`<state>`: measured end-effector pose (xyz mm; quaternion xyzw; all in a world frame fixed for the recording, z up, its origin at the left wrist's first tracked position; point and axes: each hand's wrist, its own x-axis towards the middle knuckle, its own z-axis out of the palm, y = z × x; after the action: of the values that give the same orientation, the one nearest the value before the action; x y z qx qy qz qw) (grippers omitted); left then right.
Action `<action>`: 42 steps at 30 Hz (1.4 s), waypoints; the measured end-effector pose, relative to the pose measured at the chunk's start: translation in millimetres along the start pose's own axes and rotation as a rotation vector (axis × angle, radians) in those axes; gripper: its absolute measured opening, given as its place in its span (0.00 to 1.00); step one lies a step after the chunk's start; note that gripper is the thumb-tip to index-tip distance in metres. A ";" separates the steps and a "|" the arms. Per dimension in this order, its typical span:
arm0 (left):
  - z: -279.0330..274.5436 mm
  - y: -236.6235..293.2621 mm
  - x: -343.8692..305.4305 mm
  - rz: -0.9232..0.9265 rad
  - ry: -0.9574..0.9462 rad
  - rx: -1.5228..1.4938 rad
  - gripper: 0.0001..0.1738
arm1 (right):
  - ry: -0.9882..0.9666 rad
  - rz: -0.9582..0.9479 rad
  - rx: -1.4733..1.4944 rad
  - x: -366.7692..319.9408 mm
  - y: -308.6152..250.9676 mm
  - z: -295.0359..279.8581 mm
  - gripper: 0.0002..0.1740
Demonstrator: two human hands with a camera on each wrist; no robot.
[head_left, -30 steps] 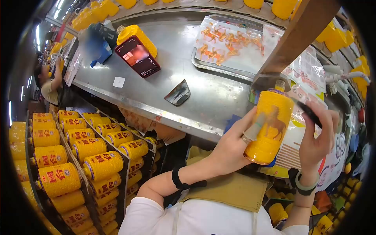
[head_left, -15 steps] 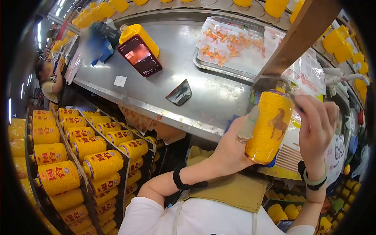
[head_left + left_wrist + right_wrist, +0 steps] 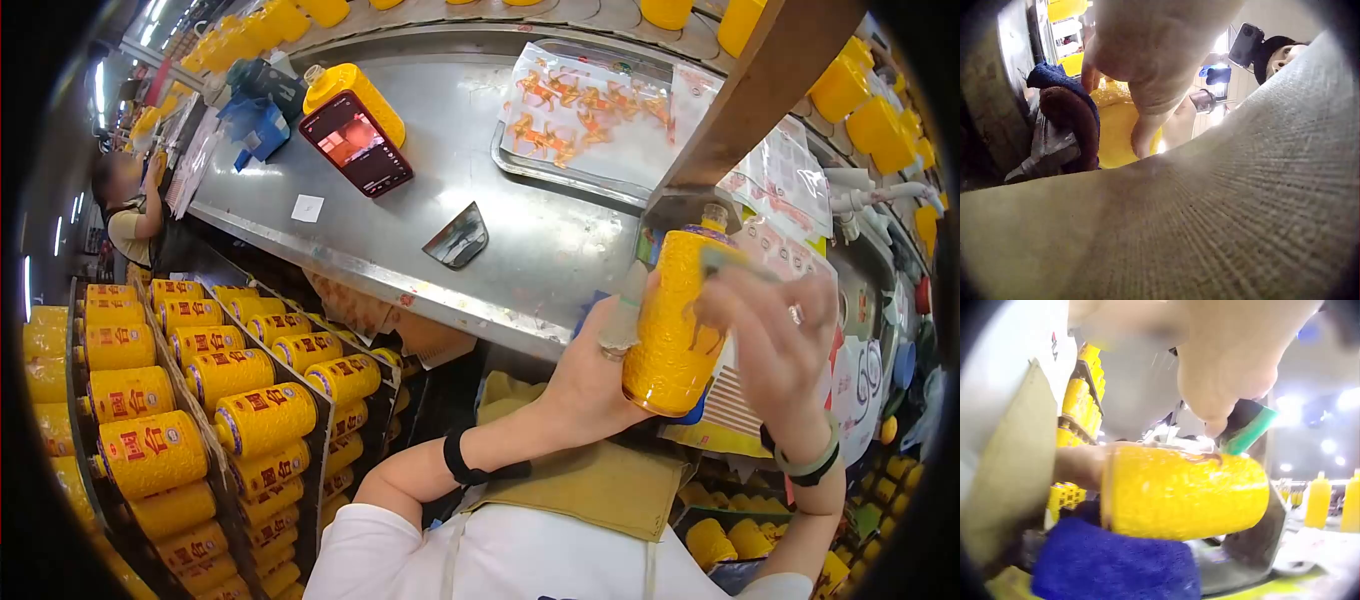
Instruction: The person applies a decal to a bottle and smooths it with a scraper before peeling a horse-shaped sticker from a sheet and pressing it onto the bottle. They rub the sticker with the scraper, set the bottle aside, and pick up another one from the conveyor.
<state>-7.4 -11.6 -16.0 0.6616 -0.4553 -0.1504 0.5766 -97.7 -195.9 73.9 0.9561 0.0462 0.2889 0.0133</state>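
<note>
My left hand (image 3: 580, 375) grips a bumpy yellow bottle (image 3: 662, 335) by its lower left side, thumb along the front. The bottle leans, its clear neck pointing up and away. A brown horse picture (image 3: 706, 340) lies on its face, partly covered by my blurred right hand (image 3: 775, 345). In the right wrist view, that hand pinches a small black scraper with a green edge (image 3: 1252, 428) against the bottle's surface. A blue cloth (image 3: 1116, 562) lies just under the bottle. The left wrist view shows the yellow bottle (image 3: 1116, 128) partly hidden behind a hand.
A metal tray (image 3: 570, 178) with orange horse pictures on a white sheet stands at the back, beside a wooden post (image 3: 760, 100). A phone (image 3: 357, 143) leans on another yellow bottle (image 3: 372, 95). A dark cut piece (image 3: 457, 237) lies on the metal table (image 3: 400, 240). Racked yellow bottles (image 3: 265, 418) stand left.
My right hand has moved from the bottle's right side leftward across its front, carrying the scraper over the horse picture. The left hand and bottle stay nearly in place.
</note>
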 end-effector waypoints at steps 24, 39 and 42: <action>-7.7 -3.9 3.4 -0.074 -0.099 -0.109 0.67 | 0.166 0.095 0.095 -22.0 16.5 7.7 0.16; -17.6 -15.9 1.5 0.004 -0.253 0.012 0.60 | 0.163 0.039 0.502 -66.4 -59.6 -1.4 0.13; -19.5 -0.9 9.3 0.062 -0.228 0.236 0.62 | 0.207 0.520 0.644 -74.1 -53.5 -0.6 0.12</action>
<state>12.2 -6.7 -8.0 0.6889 -0.5523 -0.1522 0.4441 -163.7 -149.8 30.7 0.8572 -0.1074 0.3481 -0.3640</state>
